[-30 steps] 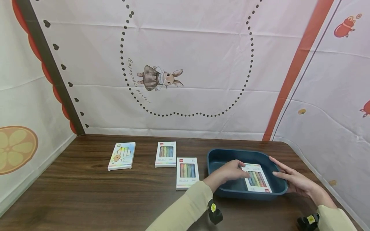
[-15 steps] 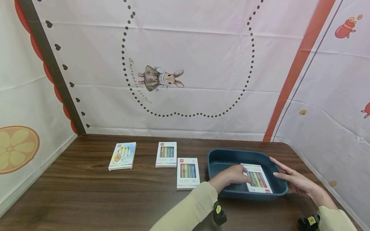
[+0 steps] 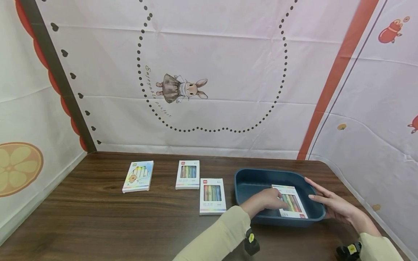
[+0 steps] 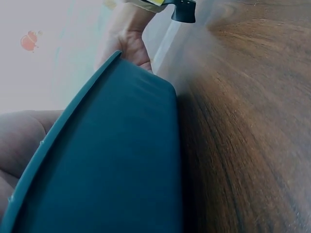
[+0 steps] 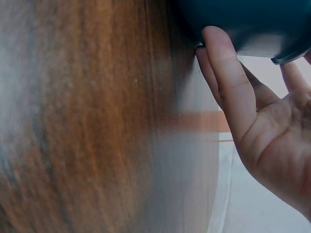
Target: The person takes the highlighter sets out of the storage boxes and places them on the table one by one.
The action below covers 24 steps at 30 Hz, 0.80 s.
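A blue bin (image 3: 246, 181) stands at the right of the table in the head view. One white box of crayons (image 3: 292, 195) lies face up inside it, its window showing coloured sticks. My left hand (image 3: 264, 201) reaches over the bin's near side, thumb and loosely bent fingers resting on the box's left part; its other fingers are hidden. My right hand (image 3: 336, 206) holds the bin's right end, thumb at the rim and fingers along the outer wall. In the right wrist view, straight fingers (image 5: 228, 73) touch the bin's outside. The left wrist view mostly shows the bin's wall (image 4: 121, 160).
Two similar white crayon boxes, the farther one (image 3: 187, 175) and the nearer one (image 3: 212, 196), lie left of the bin. Farther left is a light blue and white box (image 3: 138, 176). A printed cloth (image 3: 228, 72) hangs behind the wooden table (image 3: 98, 224).
My left hand has slid rightward over the box in the bin, its forefinger bending more. The box and bin have hardly moved. My right hand stays at the bin's end.
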{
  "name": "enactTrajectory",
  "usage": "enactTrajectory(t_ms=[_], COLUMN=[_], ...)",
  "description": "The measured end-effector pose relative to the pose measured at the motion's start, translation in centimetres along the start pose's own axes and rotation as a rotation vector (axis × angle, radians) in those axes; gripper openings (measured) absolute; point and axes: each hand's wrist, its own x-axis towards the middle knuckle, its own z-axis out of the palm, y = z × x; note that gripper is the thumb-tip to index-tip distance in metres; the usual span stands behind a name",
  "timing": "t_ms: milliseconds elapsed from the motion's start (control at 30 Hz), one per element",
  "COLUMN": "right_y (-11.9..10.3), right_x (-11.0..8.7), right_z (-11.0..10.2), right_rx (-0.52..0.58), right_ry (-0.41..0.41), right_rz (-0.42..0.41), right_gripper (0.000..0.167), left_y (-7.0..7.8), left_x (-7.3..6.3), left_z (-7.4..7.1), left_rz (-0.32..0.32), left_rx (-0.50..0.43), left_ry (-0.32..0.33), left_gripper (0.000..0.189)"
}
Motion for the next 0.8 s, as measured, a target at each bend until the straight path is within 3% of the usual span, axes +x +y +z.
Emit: enactTrajectory(t_ms=[233, 533, 800], right_y=[0.0, 0.1, 0.2], right_x=[0.1, 0.1, 0.0], right_z=[0.1, -0.2, -0.2], right_rx=[-0.027, -0.038, -0.051], right_ry=[0.031, 0.001, 0.0], right_rz=[0.007, -0.001, 0.007], right_gripper=[0.052, 0.053, 0.052], left_y=[0.1, 0.3, 1.1], left_x=[0.1, -0.2, -0.8], left_z=[0.4, 0.4, 0.3], left_rz=[0.002, 0.054, -0.003], left_rx=[-0.026, -0.092, -0.214], left_ry=[0.0, 0.029, 0.074], left_gripper=[0.04, 0.039, 0.035])
